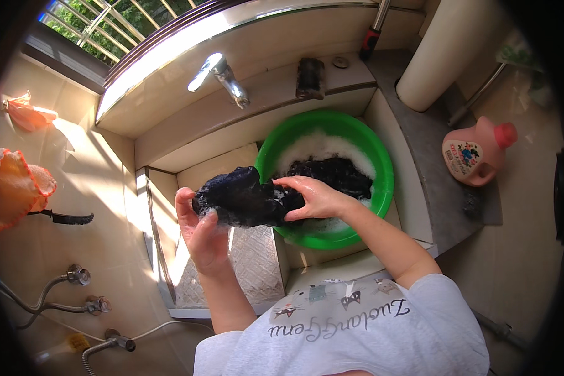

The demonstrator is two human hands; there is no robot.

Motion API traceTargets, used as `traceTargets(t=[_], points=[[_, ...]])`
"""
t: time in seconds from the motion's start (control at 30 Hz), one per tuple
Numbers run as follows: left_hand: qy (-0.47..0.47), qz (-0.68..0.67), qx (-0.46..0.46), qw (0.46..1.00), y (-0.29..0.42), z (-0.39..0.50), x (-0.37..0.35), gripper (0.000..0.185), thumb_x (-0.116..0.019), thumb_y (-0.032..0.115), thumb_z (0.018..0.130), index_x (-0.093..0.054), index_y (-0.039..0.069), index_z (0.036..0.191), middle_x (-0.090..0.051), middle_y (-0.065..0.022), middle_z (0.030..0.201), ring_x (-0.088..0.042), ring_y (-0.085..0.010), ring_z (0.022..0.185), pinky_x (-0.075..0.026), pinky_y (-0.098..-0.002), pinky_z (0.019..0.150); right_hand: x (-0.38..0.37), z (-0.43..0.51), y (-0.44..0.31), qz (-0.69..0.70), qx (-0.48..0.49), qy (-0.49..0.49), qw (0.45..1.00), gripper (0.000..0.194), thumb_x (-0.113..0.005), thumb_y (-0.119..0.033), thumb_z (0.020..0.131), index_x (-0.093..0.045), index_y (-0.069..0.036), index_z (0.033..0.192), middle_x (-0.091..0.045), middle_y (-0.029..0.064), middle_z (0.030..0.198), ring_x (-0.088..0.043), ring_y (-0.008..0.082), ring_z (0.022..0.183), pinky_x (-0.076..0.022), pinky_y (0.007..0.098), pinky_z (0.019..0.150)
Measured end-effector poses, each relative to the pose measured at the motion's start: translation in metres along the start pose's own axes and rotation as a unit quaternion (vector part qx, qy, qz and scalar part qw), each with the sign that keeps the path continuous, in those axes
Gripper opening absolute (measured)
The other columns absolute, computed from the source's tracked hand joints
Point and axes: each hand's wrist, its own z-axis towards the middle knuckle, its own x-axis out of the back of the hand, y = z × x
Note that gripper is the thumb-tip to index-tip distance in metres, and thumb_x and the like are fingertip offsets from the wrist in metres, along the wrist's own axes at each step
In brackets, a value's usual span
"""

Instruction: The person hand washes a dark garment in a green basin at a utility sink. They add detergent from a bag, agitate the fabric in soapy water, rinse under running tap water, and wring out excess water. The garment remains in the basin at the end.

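Observation:
A wet, dark garment (237, 195) with suds on it stretches between my two hands. My left hand (204, 235) grips its left end, thumb in front and fingers behind. Around the gathered part near the basin's left rim, my right hand (317, 197) curls its thumb and fingers. Behind my right hand, more dark cloth (333, 171) lies in white suds (322, 143) inside a green plastic basin (383, 188). Whether that cloth and the held piece are one garment is hidden by my right hand. The basin stands in a tiled sink (399, 136).
A ridged washboard slab (254, 263) slopes below my left hand. Behind the basin are a chrome faucet (230, 84) and a dark block (310, 77) on the ledge. A pink detergent jug (474, 152) lies right, near a white pipe (442, 51). Orange-edged cloths (16, 185) hang left.

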Motion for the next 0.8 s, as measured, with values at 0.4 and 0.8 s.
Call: traceTargets(t=[0.4, 0.8], points=[[-0.002, 0.342, -0.091, 0.935, 0.008, 0.003, 0.036, 0.045, -0.066, -0.009, 0.079, -0.053, 0.002, 0.121, -0.057, -0.0050, 0.107, -0.055, -0.0122, 0.094, -0.045, -0.0250, 0.087, 0.077, -0.014, -0.016, -0.113, -0.006, 0.270, 0.956, 0.019, -0.053, 0.001, 0.077, -0.062, 0.002, 0.093, -0.064, 0.0154, 0.087, -0.062, 0.0288, 0.080, -0.0491, 0.0333, 0.073], [0.073, 0.602, -0.222, 0.763, -0.048, 0.047, 0.051, 0.013, -0.061, 0.000, 0.079, -0.064, 0.000, 0.092, -0.065, -0.0109, 0.081, -0.062, -0.0229, 0.069, -0.049, -0.0307, 0.068, 0.150, -0.022, -0.075, 0.066, 0.082, 0.366, 0.925, 0.022, -0.043, 0.001, 0.084, -0.064, 0.004, 0.092, -0.066, 0.0065, 0.089, -0.058, 0.0100, 0.082, -0.0471, 0.0245, 0.077]])
